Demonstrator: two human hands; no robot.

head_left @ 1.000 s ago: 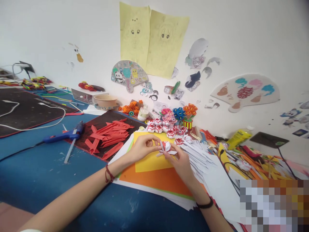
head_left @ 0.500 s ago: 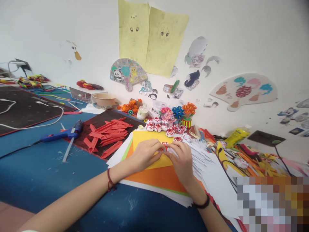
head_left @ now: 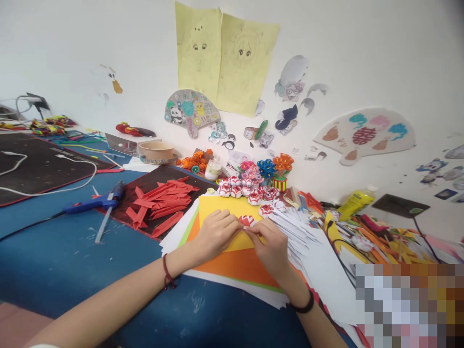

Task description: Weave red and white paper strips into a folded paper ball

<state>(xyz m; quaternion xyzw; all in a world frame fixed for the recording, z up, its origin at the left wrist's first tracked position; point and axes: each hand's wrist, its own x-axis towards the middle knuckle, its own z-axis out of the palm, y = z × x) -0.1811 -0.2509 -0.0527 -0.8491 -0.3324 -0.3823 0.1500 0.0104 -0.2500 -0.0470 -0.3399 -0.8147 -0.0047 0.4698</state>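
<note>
Both hands meet near the middle of the frame over a yellow sheet (head_left: 221,205) that tops a stack of coloured paper on the blue bench (head_left: 72,261). Between them sits a small red-and-white folded paper flower (head_left: 247,221), lying on or just above the sheet. The left hand (head_left: 213,234) has its fingers curled in against the flower's left side; the right hand (head_left: 271,246) pinches it from the right, fingers drawn together on the paper. How much of the piece each hand really grips is hidden by the knuckles.

The step in hand looks like shaping or tightening the flower's folds. To do it well, I judge that one hand should hold the base steady while the other works one petal at a time, pressing creases with the fingertips rather than squeezing the whole piece, which would flatten it. Keeping it low over the sheet gives a firm surface to press against.

Just beyond, toward the upper middle of the frame, a row of finished flowers (head_left: 250,191) shows the shape to match. Cut white strips (head_left: 300,232) lie just right of the hands, red strips (head_left: 163,198) on a dark mat to the left, and a blue glue gun (head_left: 94,203) farther left, well apart from the work.
</note>
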